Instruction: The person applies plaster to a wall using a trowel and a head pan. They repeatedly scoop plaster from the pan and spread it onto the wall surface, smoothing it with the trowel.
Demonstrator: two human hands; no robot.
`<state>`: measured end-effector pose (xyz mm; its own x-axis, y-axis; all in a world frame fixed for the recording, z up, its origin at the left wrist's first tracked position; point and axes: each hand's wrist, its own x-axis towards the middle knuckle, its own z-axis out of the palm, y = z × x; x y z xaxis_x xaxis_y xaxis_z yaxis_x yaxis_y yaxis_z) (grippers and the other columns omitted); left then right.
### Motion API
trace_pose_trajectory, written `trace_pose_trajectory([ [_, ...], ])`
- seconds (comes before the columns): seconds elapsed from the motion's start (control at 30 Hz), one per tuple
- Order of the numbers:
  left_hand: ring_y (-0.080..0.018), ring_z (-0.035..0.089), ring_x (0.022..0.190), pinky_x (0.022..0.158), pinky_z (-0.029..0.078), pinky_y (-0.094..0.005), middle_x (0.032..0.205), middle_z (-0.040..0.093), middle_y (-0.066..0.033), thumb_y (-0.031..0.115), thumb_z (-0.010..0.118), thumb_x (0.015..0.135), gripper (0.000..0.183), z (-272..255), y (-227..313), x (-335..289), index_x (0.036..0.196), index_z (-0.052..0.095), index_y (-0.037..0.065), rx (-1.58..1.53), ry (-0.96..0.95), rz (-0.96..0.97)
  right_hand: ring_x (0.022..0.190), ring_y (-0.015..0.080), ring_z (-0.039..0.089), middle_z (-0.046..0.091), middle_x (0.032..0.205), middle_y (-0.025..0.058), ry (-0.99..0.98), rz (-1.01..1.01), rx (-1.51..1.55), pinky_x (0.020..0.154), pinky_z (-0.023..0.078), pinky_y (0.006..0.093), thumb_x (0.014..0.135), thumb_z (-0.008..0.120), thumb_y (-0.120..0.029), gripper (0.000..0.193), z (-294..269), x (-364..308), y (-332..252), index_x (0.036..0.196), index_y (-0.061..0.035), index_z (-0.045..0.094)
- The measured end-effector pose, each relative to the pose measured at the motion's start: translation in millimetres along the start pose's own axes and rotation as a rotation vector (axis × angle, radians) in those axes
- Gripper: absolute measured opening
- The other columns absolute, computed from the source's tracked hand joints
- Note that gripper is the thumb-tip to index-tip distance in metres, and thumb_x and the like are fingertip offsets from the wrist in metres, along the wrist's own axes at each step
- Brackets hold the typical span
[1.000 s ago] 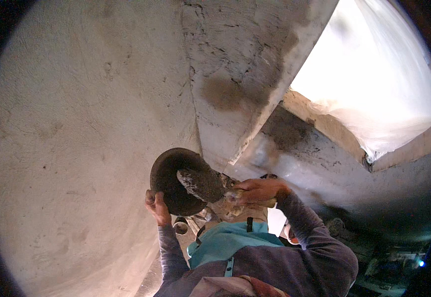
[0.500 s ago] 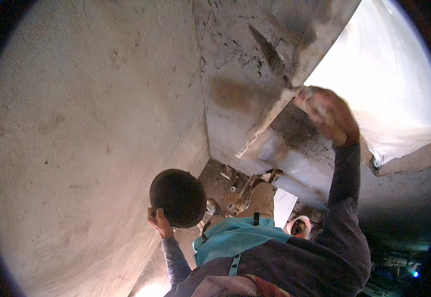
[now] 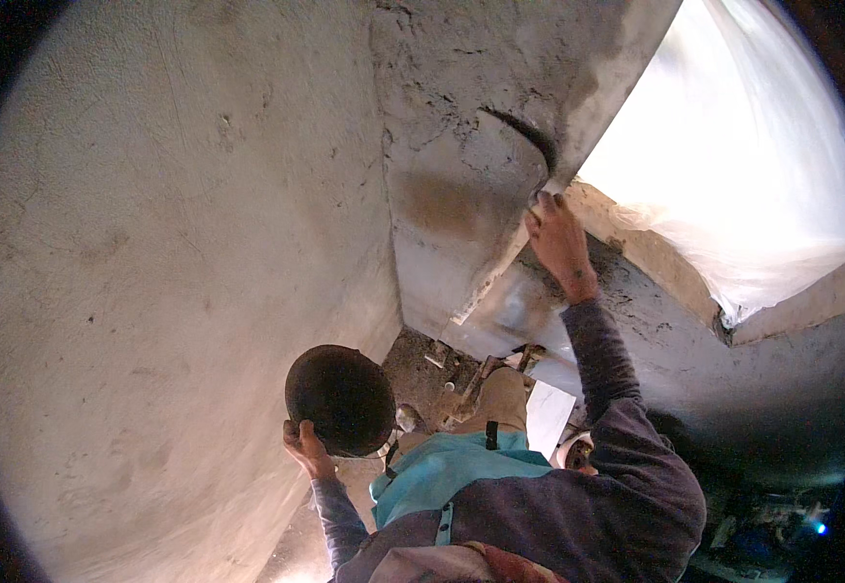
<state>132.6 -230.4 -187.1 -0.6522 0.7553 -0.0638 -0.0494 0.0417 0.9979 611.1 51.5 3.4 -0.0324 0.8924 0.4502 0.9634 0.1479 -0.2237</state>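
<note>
My left hand (image 3: 308, 450) is closed on the lower left edge of a dark round bowl (image 3: 341, 400), held beside the left wall. Up at the wall corner by the bright opening, my right hand (image 3: 562, 245) is closed, its fingertips at the top end of a pale straight edge (image 3: 490, 280). Whatever lies between those fingers, if anything, cannot be made out. A dark curved line (image 3: 529, 131) runs down the rough grey wall (image 3: 471, 58) to just above the fingertips.
A large plastered wall (image 3: 180, 243) fills the left side. White sheeting (image 3: 733, 175) covers the bright opening at the right. Below are a white board (image 3: 547, 416), a partly hidden pale bucket (image 3: 570, 450) and debris on the floor (image 3: 413, 374).
My right hand has moved left and slightly down, from in front of the sheeting to the wall corner. The dark streak on the wall now looks like a curved line. The bowl sits slightly lower left.
</note>
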Motion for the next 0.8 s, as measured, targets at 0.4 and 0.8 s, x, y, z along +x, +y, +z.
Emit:
trace_pose_trajectory([
  [0.4, -0.0186, 0.057, 0.107, 0.093, 0.048, -0.0339, 0.126, 0.060, -0.0098, 0.022, 0.069, 0.098, 0.053, 6, -49, 25, 0.141, 0.047, 0.000, -0.029, -0.115, -0.132, 0.114, 0.0435, 0.064, 0.065, 0.123, 0.0268, -0.169, -0.168, 0.036, 0.099, 0.050, 0.0489, 0.102, 0.062, -0.037, 0.049, -95, -9, 7, 0.130, 0.0032, 0.058],
  [0.8, -0.0254, 0.066, 0.086, 0.081, 0.053, -0.0377, 0.096, 0.071, -0.0163, 0.008, 0.062, 0.080, 0.029, 121, 69, 33, 0.107, 0.067, -0.003, 0.362, -0.315, 0.271, 0.087, 0.0402, 0.068, 0.067, 0.090, 0.0213, -0.765, -0.403, 0.596, 0.076, 0.054, 0.0552, 0.092, 0.063, -0.023, 0.026, 137, -196, -130, 0.104, -0.0004, 0.062],
])
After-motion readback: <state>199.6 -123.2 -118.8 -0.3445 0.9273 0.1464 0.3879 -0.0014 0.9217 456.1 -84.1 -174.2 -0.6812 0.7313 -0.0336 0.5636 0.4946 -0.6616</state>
